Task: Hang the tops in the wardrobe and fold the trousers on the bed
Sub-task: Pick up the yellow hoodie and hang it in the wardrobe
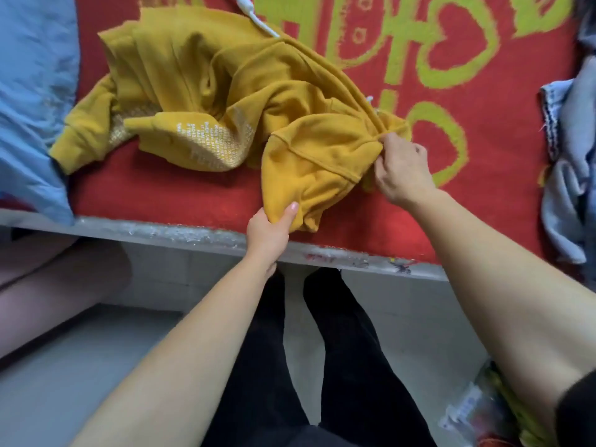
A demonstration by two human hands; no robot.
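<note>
Garment: mustard-yellow top (225,101), crumpled on the red bed cover (161,191), near the bed's near edge.
Left hand (269,229): fingers pinch its near hem.
Right hand (401,169): fingers grip its right edge.
Far right: grey-blue clothes (571,175).

A bed with a pale front edge (193,232) is covered by a red blanket (161,191) patterned in yellow-green. A crumpled mustard-yellow top (200,91) lies on it, spreading up and left from the fingers (390,141) of the right hand (400,172) and left hand (269,232), which grip its near end. Blue bedding (32,91) lies far left of the fingers. A heap of grey-blue clothes (571,175) lies well to their right, and a white cord (258,17) lies far beyond them.
</note>
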